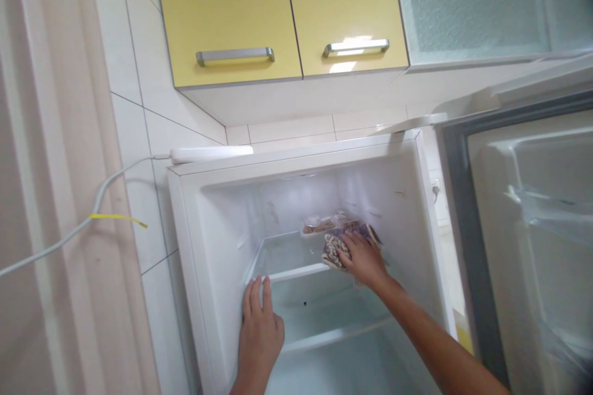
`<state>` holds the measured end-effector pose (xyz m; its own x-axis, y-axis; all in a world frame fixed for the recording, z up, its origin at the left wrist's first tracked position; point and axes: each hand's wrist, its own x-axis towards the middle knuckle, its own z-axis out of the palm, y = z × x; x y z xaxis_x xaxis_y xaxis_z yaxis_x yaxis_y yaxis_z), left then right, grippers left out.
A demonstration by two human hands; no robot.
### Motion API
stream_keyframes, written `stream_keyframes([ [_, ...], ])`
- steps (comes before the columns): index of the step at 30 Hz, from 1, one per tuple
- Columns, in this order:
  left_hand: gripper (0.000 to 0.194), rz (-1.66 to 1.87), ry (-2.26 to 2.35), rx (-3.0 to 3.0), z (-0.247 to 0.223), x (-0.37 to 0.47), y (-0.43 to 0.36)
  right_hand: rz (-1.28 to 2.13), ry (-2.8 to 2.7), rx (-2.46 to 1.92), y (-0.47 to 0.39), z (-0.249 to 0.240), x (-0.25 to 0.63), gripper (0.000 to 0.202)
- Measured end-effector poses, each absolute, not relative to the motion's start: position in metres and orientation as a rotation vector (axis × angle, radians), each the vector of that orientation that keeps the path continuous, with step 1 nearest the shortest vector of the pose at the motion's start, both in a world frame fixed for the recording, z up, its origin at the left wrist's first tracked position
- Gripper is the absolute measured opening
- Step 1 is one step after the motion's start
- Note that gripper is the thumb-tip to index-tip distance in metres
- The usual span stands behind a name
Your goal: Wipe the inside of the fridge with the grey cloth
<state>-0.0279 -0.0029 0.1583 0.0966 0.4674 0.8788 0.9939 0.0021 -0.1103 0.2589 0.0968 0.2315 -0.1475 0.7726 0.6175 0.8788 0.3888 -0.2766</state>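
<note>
Your right hand (364,254) is holding the cloth (333,251) from on top, with the fingers lying a bit apart over it and the thumb resting nearer its left part. The cloth is sitting right under those fingers, inside the fridge (217,228), on the right part of the top shelf (283,254). It is bunching up in folds, so it is looking soft, floppy and likely light, and nothing about it is seeming easy to break. You cannot tell if it is wet. The best place for holding it is probably the thick, bunched middle under your fingers; a grip on just one corner would likely be letting the rest flop about. The shelf is looking smooth, so the cloth should be sliding easily under flat fingers. Just past your right fingertips and a little left, packs (319,226) are lying close by, so a big push could be bumping them. Your left hand (260,324) is holding nothing that shows: its fingers are pointing up, close together, by the left end of the shelf's front edge. Whether the tips are touching that edge, you cannot tell.
</note>
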Motion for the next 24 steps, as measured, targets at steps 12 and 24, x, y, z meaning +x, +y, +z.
stream_keyframes([
  [12,0.080,-0.838,-1.465,-1.564,0.157,-0.026,-0.002,-0.316,-2.011,-1.283,0.089,0.210,0.283,0.054],
  [24,0.092,-0.874,-1.431,-1.552,0.155,-0.024,0.000,-0.006,-2.041,-1.354,0.063,0.229,0.246,0.061],
])
